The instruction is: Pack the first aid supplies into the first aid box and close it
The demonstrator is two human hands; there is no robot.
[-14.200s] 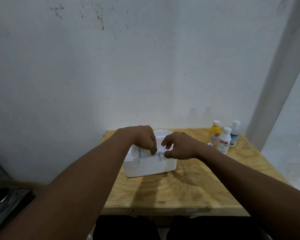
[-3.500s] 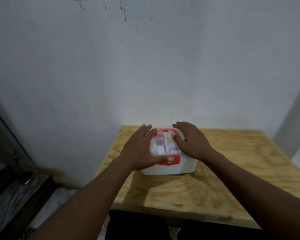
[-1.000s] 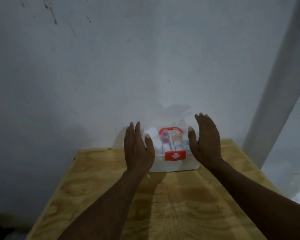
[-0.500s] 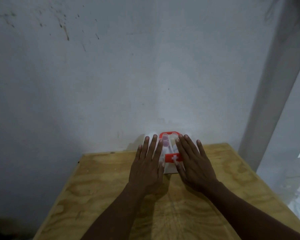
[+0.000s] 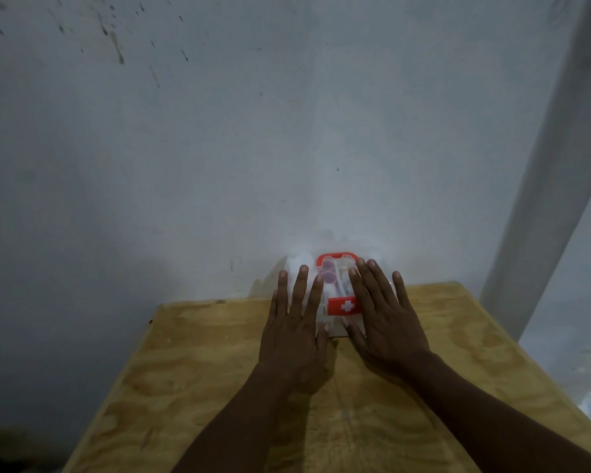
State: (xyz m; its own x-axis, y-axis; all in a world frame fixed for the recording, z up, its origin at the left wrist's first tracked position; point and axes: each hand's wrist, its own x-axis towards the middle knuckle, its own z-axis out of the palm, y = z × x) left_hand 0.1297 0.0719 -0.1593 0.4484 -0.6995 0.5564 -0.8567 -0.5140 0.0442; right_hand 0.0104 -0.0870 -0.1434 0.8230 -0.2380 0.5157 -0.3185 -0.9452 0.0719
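The white first aid box stands at the far edge of the wooden table, against the wall, with its clear lid down. A red handle frames the lid and a red latch with a white cross sits on the front. Bottle caps show through the lid. My left hand is held flat, fingers spread, in front of the box's left half. My right hand is flat and spread in front of its right half. Both hands hold nothing, and I cannot tell if they touch the box.
The plywood table runs from the wall toward me. A grey-white wall rises right behind the box. A white post stands at the right, beyond the table's right edge.
My hands came in from the box's two sides and lowered flat in front of it, and have barely moved in the last half second. The bottles seen earlier are gone from the table.
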